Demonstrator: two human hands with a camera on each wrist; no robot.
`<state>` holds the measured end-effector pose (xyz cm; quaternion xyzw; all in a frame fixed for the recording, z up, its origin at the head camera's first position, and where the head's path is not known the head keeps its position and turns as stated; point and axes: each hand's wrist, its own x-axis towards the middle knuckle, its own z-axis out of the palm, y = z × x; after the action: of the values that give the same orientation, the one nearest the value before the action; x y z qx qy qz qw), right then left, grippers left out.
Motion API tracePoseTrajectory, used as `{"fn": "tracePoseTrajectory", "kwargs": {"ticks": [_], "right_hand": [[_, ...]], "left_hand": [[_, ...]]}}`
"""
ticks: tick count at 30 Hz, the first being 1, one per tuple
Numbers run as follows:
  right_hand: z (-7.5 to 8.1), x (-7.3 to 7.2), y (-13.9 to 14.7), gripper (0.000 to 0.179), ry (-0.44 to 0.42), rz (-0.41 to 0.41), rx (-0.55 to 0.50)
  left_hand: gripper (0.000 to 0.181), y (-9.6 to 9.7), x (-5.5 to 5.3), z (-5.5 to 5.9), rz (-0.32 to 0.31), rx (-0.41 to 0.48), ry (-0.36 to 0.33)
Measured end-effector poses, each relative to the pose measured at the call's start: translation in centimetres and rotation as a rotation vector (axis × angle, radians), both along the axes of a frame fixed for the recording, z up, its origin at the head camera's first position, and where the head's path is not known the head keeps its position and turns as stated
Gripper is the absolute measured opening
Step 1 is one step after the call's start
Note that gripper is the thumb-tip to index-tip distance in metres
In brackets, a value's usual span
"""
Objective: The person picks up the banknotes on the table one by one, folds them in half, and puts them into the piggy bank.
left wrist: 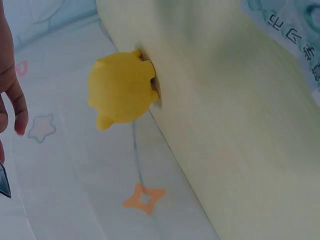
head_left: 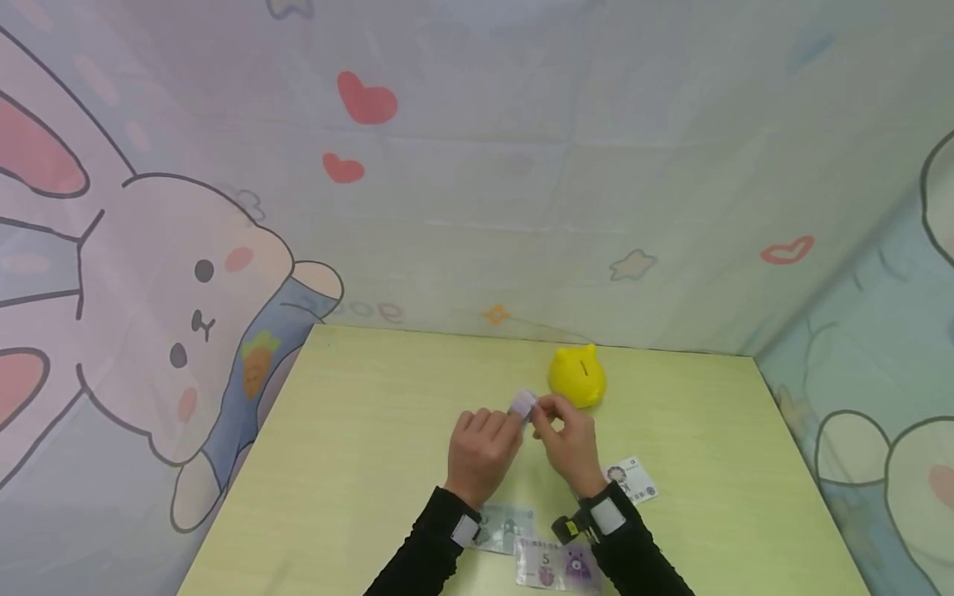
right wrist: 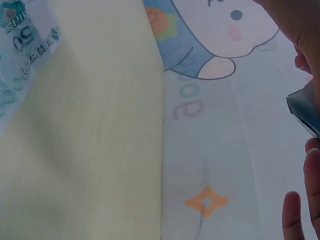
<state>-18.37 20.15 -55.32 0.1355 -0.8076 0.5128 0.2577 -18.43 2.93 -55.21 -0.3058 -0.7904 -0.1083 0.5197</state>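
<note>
Between my hands, above the table, is a small folded play banknote (head_left: 524,403), pale lilac in the head view. My left hand (head_left: 484,455) pinches its left side, fingers curled. On the other side, my right hand (head_left: 569,439) pinches it between thumb and forefinger. Part of the folded banknote (right wrist: 304,109) shows at the right edge of the right wrist view. Just beyond my right hand stands a yellow piggy bank (head_left: 577,377) with a dark slot on top. The left wrist view shows the same piggy bank (left wrist: 122,87) from the side, apart from the hands.
Flat play banknotes lie on the table (head_left: 358,447): a greenish note (head_left: 507,530) under the left wrist, a purple note (head_left: 547,564) marked 5 near the front, and a whitish note (head_left: 632,480) by the right wrist. A printed cloth backdrop (head_left: 507,207) rises behind the table's far edge.
</note>
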Motion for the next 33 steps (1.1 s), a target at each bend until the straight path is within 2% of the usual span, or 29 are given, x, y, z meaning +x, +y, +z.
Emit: {"fn": "tracePoseTrajectory", "kwargs": {"ticks": [5,9,13,20,33], "right_hand": [[0.5,0.3,0.0,0.005,-0.016,0.035,-0.032],[0.8,0.5,-0.1,0.004,-0.024,0.056,-0.046],[1.2,0.6,-0.2,0.011,-0.032,0.065,-0.034],[1.9,0.8,0.1,0.01,-0.062,0.097,-0.018],[1.6,0.6,1.0,0.011,-0.091,0.15,-0.041]], "left_hand": [[0.02,0.1,0.0,-0.1,0.011,-0.009,-0.023],[0.003,0.1,0.1,0.1,0.013,-0.016,-0.072],[0.017,0.1,0.4,0.7,-0.008,0.017,-0.135],[0.013,-0.1,0.3,0.8,-0.06,0.068,-0.252],[0.018,-0.2,0.6,0.9,-0.114,0.082,-0.323]]}}
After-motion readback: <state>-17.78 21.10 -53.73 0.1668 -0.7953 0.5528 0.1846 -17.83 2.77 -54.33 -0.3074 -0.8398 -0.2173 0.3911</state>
